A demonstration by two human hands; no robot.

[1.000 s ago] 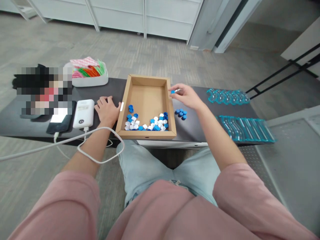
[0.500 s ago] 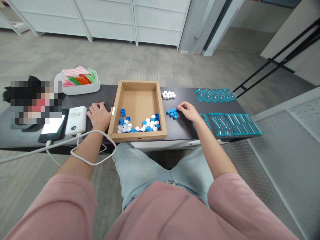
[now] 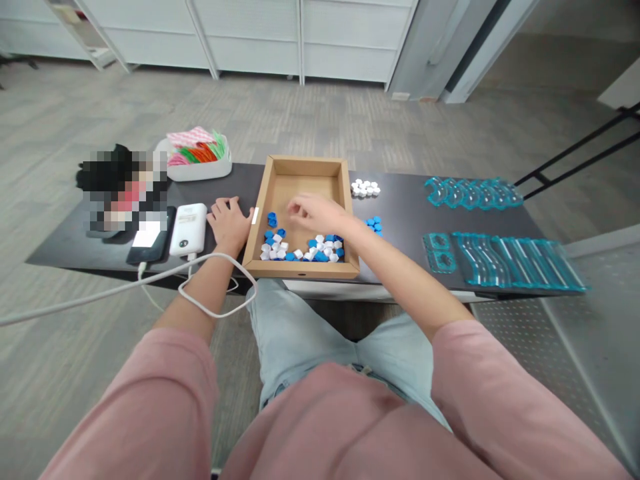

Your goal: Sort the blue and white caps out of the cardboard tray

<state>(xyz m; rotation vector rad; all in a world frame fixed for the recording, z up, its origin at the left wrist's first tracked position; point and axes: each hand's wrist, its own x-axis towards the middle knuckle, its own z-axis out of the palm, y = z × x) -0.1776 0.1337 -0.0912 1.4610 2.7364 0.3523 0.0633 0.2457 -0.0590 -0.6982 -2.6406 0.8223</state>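
Observation:
My left hand (image 3: 229, 223) lies on the dark table with fingers spread, its thumb against the left side of the cardboard box (image 3: 257, 220). My right hand (image 3: 317, 212) hovers over the box interior, fingers loosely bent and a little apart; I see nothing in them. Below it, blue and white hexagonal pieces (image 3: 320, 248) lie scattered along the box's near side. Right of the box sit a group of white hexagonal pieces (image 3: 365, 189) and a group of blue ones (image 3: 374, 225), the latter partly hidden by my right forearm.
Clear teal plastic parts (image 3: 520, 260) lie at the right, with more curved ones (image 3: 473, 193) behind. To the left are a white power bank (image 3: 189, 230), a phone (image 3: 153, 235), a white cable (image 3: 150, 287) crossing my left forearm, and a white tub (image 3: 200, 171) of colourful sticks.
My right hand has left the blue group on the table and moved left over the box. My left hand stays beside the box. The camera view has shifted, so everything appears farther right.

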